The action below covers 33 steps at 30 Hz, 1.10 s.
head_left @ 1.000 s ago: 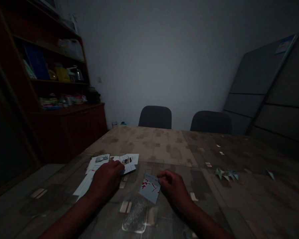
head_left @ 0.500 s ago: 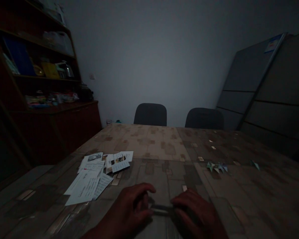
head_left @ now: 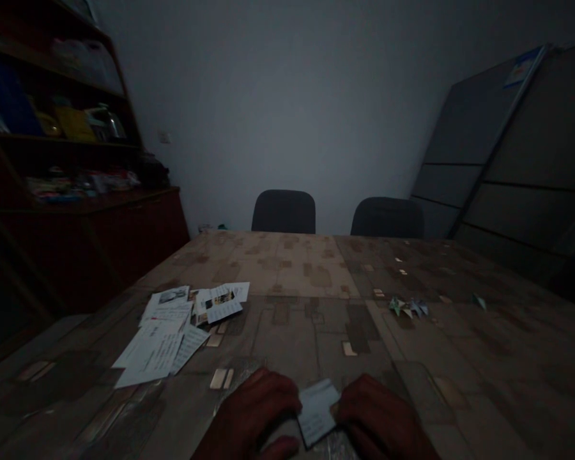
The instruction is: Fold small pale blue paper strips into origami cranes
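Observation:
Near the front edge of the patterned table, a small folded paper (head_left: 317, 412) with printed text lies between my hands, tilted slightly. My left hand (head_left: 259, 415) has its fingertips on the paper's left edge, with the thumb below and a gap between thumb and fingers. On the right edge, the curled fingers of my right hand (head_left: 378, 415) grip the paper; the thumb is mostly hidden. A pile of printed sheets (head_left: 158, 342) lies to the left, some overlapping. Small folded paper pieces (head_left: 407, 307) stand at the right, with one more (head_left: 479, 301) farther right.
The table (head_left: 287, 332) has a brown patterned cover. Two dark chairs (head_left: 283, 212) stand at its far side. A wooden shelf unit (head_left: 91, 140) with assorted items is at the left, and grey panels (head_left: 464, 147) lean at the right.
The paper between my hands was edge-on and now shows its printed face. My left fingers have closed down toward it. The view has shifted slightly, so the table and chairs appear higher.

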### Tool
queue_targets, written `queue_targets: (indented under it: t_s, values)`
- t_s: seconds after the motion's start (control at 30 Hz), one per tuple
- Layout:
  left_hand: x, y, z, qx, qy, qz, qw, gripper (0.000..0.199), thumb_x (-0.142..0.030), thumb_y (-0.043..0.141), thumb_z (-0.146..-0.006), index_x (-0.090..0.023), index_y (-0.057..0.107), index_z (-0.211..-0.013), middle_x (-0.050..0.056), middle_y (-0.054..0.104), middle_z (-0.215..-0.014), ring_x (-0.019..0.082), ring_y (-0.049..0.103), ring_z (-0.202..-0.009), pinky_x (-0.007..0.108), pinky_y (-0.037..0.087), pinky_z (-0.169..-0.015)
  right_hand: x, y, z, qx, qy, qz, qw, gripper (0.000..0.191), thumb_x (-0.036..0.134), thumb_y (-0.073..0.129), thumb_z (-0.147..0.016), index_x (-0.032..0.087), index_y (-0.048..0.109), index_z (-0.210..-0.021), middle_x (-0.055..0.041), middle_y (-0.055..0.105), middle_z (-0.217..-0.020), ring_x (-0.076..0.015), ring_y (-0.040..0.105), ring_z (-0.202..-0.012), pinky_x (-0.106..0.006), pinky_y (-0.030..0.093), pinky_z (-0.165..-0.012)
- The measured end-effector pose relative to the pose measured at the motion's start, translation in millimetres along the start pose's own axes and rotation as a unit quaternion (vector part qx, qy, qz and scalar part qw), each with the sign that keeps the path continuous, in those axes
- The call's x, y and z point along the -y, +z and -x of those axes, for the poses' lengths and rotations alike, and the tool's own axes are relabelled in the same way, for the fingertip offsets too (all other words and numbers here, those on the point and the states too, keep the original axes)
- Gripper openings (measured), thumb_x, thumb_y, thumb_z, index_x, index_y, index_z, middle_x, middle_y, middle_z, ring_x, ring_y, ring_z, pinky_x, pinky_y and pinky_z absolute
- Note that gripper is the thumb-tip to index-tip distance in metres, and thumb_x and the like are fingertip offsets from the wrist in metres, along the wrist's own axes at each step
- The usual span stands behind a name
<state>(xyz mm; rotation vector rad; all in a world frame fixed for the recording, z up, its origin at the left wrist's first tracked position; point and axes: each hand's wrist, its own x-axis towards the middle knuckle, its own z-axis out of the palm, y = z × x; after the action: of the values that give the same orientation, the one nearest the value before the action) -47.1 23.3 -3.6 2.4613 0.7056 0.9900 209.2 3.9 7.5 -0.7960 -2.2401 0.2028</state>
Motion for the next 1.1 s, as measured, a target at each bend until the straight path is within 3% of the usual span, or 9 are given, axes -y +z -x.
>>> queue_targets:
  t_s: [0.17, 0.27, 0.4, 0.57, 0.77, 0.87, 0.93, 1.1]
  values:
    - [-1, -1.9, 5, 0.004, -0.035, 0.001, 0.999, 0.017, -0.026, 0.058, -0.092, -0.025, 0.058, -0.11, 0.007, 0.067, -0.104, 0.024, 0.061, -0.092, 0.038, 0.05, -0.077, -1, -3, 3, 0.023, 0.034, -0.042, 0.998, 0.021, 0.014, 0.043, -0.098, 0.02, 0.061, -0.09, -0.0072, 0.068, -0.078, -0.0185, 0.063, -0.07, -0.027, 0.051, -0.062]
    - [-3, -1.7, 6, -0.004, -0.053, -0.004, 0.999, 0.02, -0.034, 0.057, -0.093, -0.025, 0.058, -0.111, 0.007, 0.068, -0.102, 0.025, 0.061, -0.091, 0.039, 0.049, -0.077, -1, -4, 5, 0.026, 0.053, -0.072, 0.996, 0.019, 0.012, 0.044, -0.096, 0.021, 0.061, -0.093, -0.0065, 0.068, -0.081, -0.0185, 0.063, -0.074, -0.028, 0.051, -0.064]
    - [1, 5.9, 7, 0.002, -0.002, -0.035, 0.999, 0.033, -0.051, 0.05, -0.094, -0.023, 0.058, -0.111, 0.008, 0.067, -0.102, 0.025, 0.061, -0.088, 0.038, 0.046, -0.075, -2, -1, 7, 0.045, 0.063, -0.064, 0.995, 0.019, 0.009, 0.046, -0.092, 0.021, 0.061, -0.091, -0.0061, 0.068, -0.082, -0.0188, 0.062, -0.075, -0.029, 0.05, -0.065]
    - [-1, 16.8, 1, 0.0, 0.053, -0.108, 0.993, 0.043, -0.055, 0.034, -0.098, -0.02, 0.06, -0.099, 0.008, 0.07, -0.091, 0.022, 0.06, -0.076, 0.034, 0.039, -0.066, -2, 3, 8, 0.072, 0.075, -0.038, 0.994, 0.02, 0.007, 0.046, -0.09, 0.021, 0.06, -0.087, -0.0053, 0.067, -0.08, -0.0189, 0.06, -0.073, -0.029, 0.048, -0.065]
    - [-11, 14.5, -11, 0.026, 0.044, -0.16, 0.986, 0.019, -0.025, 0.05, -0.094, -0.019, 0.062, -0.081, 0.004, 0.07, -0.074, 0.02, 0.059, -0.066, 0.032, 0.039, -0.061, 1, 1, 6, 0.089, 0.076, -0.022, 0.993, 0.018, 0.008, 0.048, -0.087, 0.021, 0.06, -0.085, -0.0044, 0.067, -0.079, -0.0193, 0.058, -0.074, -0.03, 0.044, -0.067]
    - [-11, 15.4, -11, 0.018, 0.043, -0.174, 0.984, 0.019, -0.021, 0.053, -0.091, -0.019, 0.062, -0.075, 0.003, 0.068, -0.068, 0.019, 0.058, -0.062, 0.032, 0.039, -0.059, 3, 2, 6, 0.109, 0.071, 0.009, 0.991, 0.003, 0.021, 0.058, -0.089, 0.021, 0.061, -0.088, -0.0048, 0.067, -0.081, -0.0206, 0.057, -0.076, -0.032, 0.042, -0.068]
    - [-11, 16.9, -9, 0.015, 0.05, -0.174, 0.983, 0.019, -0.019, 0.056, -0.09, -0.019, 0.063, -0.073, 0.002, 0.067, -0.065, 0.019, 0.057, -0.06, 0.031, 0.038, -0.058, 3, 4, 7, 0.116, 0.057, 0.028, 0.991, 0.01, 0.03, 0.064, -0.088, 0.021, 0.062, -0.086, -0.0044, 0.068, -0.08, -0.0209, 0.057, -0.075, -0.032, 0.04, -0.067]
    - [-12, 18.8, -7, 0.02, -0.009, -0.121, 0.992, 0.004, -0.017, 0.064, -0.084, -0.021, 0.066, -0.084, 0.002, 0.07, -0.065, 0.02, 0.061, -0.059, 0.03, 0.042, -0.056, 3, 9, 9, 0.116, 0.09, 0.026, 0.989, 0.013, 0.022, 0.061, -0.09, 0.02, 0.062, -0.077, -0.0022, 0.065, -0.074, -0.0192, 0.057, -0.072, -0.033, 0.039, -0.069]
